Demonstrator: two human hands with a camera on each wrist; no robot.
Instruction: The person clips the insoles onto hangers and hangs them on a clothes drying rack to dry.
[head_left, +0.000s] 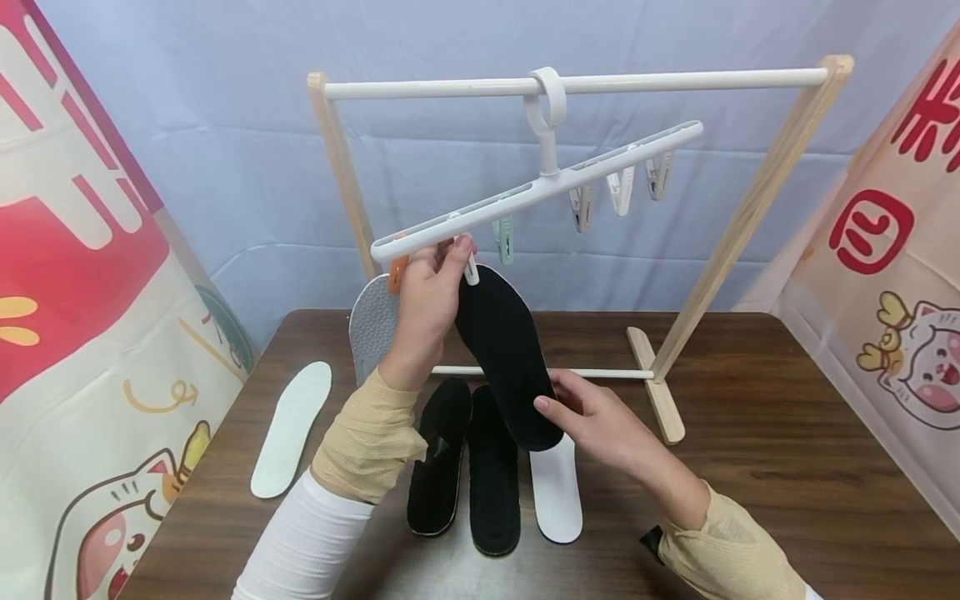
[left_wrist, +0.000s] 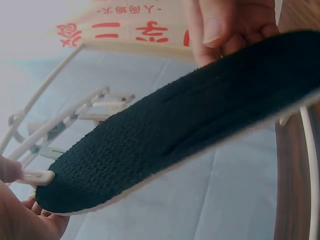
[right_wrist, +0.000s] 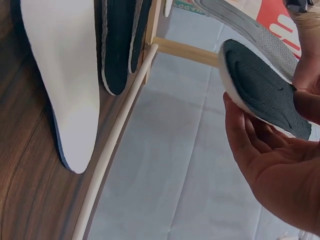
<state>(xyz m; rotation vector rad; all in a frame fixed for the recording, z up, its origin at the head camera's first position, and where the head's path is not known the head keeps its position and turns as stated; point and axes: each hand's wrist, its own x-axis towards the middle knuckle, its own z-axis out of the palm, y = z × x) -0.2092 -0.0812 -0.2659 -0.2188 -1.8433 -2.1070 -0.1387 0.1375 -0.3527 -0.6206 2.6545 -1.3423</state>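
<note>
A black insole hangs slanted below the low left part of a white clip hanger. My left hand pinches a white clothespin at the insole's upper end; in the left wrist view the clothespin's tip lies over that end. The insole's lower end is held by my right hand, thumb on the black face and fingers behind. To the left, a grey textured insole hangs from an orange clothespin, partly hidden by my left hand and forearm.
The hanger hooks over a rack's white bar, tilted with its right side up. A green clothespin and several others hang from it. Two black insoles, one nearer the middle, and a white insole lie below; another pale insole lies left.
</note>
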